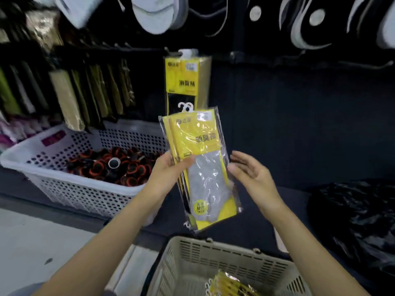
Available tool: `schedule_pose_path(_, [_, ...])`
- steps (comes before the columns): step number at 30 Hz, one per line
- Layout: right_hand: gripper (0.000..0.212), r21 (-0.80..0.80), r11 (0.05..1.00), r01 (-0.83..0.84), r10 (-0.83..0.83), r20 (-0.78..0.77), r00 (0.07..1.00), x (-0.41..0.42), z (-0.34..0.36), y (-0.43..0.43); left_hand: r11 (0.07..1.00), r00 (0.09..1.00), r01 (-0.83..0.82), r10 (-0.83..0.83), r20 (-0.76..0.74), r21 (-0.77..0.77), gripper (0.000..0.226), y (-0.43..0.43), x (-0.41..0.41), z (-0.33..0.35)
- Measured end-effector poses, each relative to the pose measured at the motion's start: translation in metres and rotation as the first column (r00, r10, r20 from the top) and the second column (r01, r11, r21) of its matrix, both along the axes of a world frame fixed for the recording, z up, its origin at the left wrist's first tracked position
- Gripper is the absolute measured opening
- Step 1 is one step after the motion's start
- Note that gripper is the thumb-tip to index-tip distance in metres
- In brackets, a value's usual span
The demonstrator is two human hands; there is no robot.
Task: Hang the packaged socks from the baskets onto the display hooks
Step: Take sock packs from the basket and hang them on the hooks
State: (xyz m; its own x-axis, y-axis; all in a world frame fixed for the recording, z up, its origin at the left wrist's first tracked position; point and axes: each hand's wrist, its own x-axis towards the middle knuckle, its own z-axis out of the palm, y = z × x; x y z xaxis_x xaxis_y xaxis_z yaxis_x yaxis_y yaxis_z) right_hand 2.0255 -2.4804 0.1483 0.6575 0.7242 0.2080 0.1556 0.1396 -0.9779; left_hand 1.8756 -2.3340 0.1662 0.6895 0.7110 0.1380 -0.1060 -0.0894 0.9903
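My left hand (pixel 168 167) grips a small stack of sock packs (pixel 201 167) upright in front of me: clear sleeves with yellow cards, grey socks and white plastic hangers on top. My right hand (pixel 250 171) hovers just right of the stack with fingers relaxed and apart, holding nothing. Behind them, more yellow-card sock packs (pixel 186 80) hang on a display hook. The beige basket (pixel 213 257) below me holds further yellow sock packs (pixel 230 285) at its bottom.
A white perforated basket (pixel 70 189) with several black-and-orange rolled items stands at left. Dark and olive packaged goods (pixel 85 90) hang in rows above it. A black plastic bag (pixel 354 214) lies at right. White insoles (pixel 154 13) hang overhead against the dark wall.
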Motion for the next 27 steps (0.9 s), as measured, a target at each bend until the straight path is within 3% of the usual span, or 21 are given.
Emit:
schedule_pose_path(3, [0.025, 0.132, 0.99, 0.053, -0.058, 0.037, 0.998, -0.01, 0.044, 0.031, 0.991, 1.0, 0.007, -0.008, 0.009, 0.135, 0.016, 0.015, -0.004, 0.029])
schedule_pose_path(6, [0.016, 0.187, 0.978, 0.096, -0.111, 0.067, 0.992, -0.022, 0.071, 0.053, 0.979, 0.999, -0.039, 0.032, 0.039, 0.198, 0.015, 0.025, -0.01, 0.045])
schedule_pose_path(10, [0.037, 0.203, 0.978, 0.056, -0.065, 0.039, 0.997, -0.035, 0.087, 0.078, 0.974, 0.987, -0.137, 0.119, 0.107, 0.181, 0.036, 0.042, -0.016, 0.045])
schedule_pose_path(16, [0.033, 0.212, 0.972, -0.098, 0.117, -0.08, 0.99, -0.04, 0.097, 0.11, 0.966, 0.965, -0.218, 0.193, 0.176, 0.138, 0.022, 0.072, -0.029, 0.052])
schedule_pose_path(18, [0.026, 0.238, 0.965, -0.112, 0.14, -0.107, 0.984, -0.04, 0.101, 0.119, 0.947, 0.946, -0.292, 0.266, 0.184, 0.131, 0.029, 0.084, -0.037, 0.056])
schedule_pose_path(22, [0.018, 0.262, 0.964, -0.046, 0.083, -0.132, 0.988, -0.034, 0.113, 0.135, 0.87, 0.876, -0.472, 0.442, 0.193, 0.147, 0.045, 0.106, -0.057, 0.064])
schedule_pose_path(27, [0.013, 0.22, 0.974, 0.042, -0.023, -0.089, 0.996, -0.023, 0.123, 0.156, 0.817, 0.826, -0.558, 0.531, 0.188, 0.142, 0.058, 0.124, -0.077, 0.067])
